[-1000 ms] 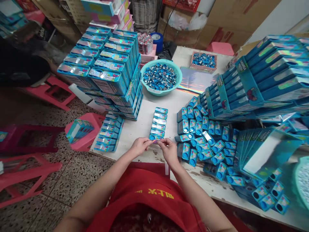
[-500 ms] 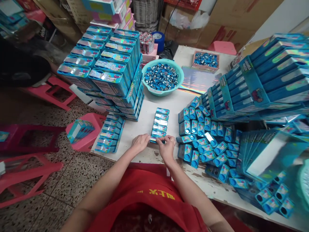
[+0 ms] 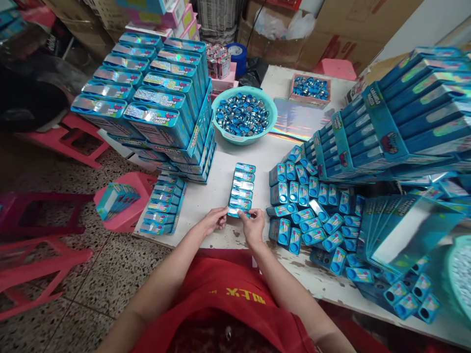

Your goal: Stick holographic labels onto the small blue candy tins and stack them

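Speckled grey tile floor (image 3: 88,279). White painted table (image 3: 200,203), near edge chipped. Stacks of blue rectangular boxes (image 3: 162,125) left and right; round turquoise plastic bowl (image 3: 244,140) of blue-and-silver caps (image 3: 242,115) between. Row of slim blue packs (image 3: 241,190) near the front edge. Right hand (image 3: 253,226) half-curled, thumb on nearest pack (image 3: 233,212); left hand (image 3: 213,221) half-curled at its left end; can't tell if either grips.

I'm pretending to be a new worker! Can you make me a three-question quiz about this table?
1. Which hand's thumb is on the nearest blue box: A left, or B right?
2. True or false: the bowl of shiny round pieces is red.
3. Order from nearest the person to farthest: bowl, blue tape roll, middle row of boxes.

Key: 1. B, the right hand. 2. False; the bowl is turquoise. 3. Middle row of boxes, bowl, blue tape roll.
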`<state>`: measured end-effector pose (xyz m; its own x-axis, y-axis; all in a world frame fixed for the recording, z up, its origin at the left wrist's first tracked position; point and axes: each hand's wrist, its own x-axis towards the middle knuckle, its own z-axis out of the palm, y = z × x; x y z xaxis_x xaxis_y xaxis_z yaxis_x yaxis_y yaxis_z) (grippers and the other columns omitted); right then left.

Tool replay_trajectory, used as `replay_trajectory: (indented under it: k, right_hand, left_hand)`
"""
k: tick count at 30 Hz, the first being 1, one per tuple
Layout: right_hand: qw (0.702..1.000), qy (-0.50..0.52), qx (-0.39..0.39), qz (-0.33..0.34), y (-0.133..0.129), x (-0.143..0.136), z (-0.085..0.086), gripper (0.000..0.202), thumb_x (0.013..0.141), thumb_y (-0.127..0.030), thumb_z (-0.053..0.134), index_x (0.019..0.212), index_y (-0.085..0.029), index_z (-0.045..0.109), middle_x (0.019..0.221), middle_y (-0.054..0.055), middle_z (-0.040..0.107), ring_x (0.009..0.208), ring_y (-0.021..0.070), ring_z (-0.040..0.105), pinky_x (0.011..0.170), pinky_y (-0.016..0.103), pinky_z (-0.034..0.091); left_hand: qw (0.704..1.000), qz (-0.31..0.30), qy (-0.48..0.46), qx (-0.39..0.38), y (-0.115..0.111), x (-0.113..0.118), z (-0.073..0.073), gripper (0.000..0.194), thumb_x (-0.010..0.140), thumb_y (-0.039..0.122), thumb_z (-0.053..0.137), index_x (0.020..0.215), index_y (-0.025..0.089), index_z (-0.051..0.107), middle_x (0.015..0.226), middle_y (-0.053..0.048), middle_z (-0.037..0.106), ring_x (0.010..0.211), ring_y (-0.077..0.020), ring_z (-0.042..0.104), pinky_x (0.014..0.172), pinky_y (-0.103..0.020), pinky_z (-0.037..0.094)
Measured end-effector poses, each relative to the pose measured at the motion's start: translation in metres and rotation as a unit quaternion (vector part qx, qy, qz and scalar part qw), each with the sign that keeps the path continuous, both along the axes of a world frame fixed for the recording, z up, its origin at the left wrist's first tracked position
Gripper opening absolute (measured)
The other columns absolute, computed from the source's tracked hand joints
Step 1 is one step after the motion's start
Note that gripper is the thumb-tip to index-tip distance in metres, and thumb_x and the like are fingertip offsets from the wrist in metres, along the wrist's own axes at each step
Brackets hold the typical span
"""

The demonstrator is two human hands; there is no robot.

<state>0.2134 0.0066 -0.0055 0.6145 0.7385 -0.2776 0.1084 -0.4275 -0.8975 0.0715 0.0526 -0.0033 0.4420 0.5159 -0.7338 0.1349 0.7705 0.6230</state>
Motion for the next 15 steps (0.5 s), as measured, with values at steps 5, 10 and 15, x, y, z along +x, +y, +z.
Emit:
replay_trajectory:
  k: [5, 10, 15]
  right_hand:
    - [0.998, 0.060, -0.014, -0.002, -0.001, 0.003, -0.005, 0.038, 0.056, -0.042, 0.067, 0.079, -0.022, 0.044, 0.080, 0.002, 0.055, 0.073, 0.0185, 0.055, 0.063, 0.030, 0.045]
    - [0.996, 0.085, -0.036, 0.013, -0.007, 0.022, -0.003, 0.043, 0.065, -0.048, 0.061, 0.095, -0.019, 0.050, 0.093, 0.008, 0.061, 0.081, 0.0213, 0.060, 0.067, 0.033, 0.049]
    - [0.997, 0.074, 0.014, -0.011, 0.025, 0.036, -0.010, 0.062, 0.075, -0.058, 0.051, 0.123, -0.020, 0.046, 0.132, 0.012, 0.047, 0.115, 0.0237, 0.050, 0.091, 0.039, 0.043]
  left_hand:
    - [0.998, -0.033, 0.052, -0.017, -0.001, -0.001, -0.017, 0.057, 0.066, 0.074, 0.048, 0.063, 0.017, 0.046, 0.047, 0.007, 0.037, 0.039, -0.0064, 0.037, 0.042, -0.021, 0.028]
    - [0.938, -0.094, 0.299, 0.146, 0.016, -0.012, -0.015, 0.043, 0.075, 0.057, 0.052, 0.082, 0.016, 0.061, 0.073, -0.005, 0.063, 0.076, -0.0185, 0.060, 0.064, -0.027, 0.044]
    - [0.937, 0.127, 0.201, 0.254, 0.029, 0.021, -0.003, 0.053, 0.088, 0.045, 0.041, 0.134, 0.020, 0.036, 0.140, -0.010, 0.042, 0.127, -0.0203, 0.040, 0.099, -0.029, 0.036]
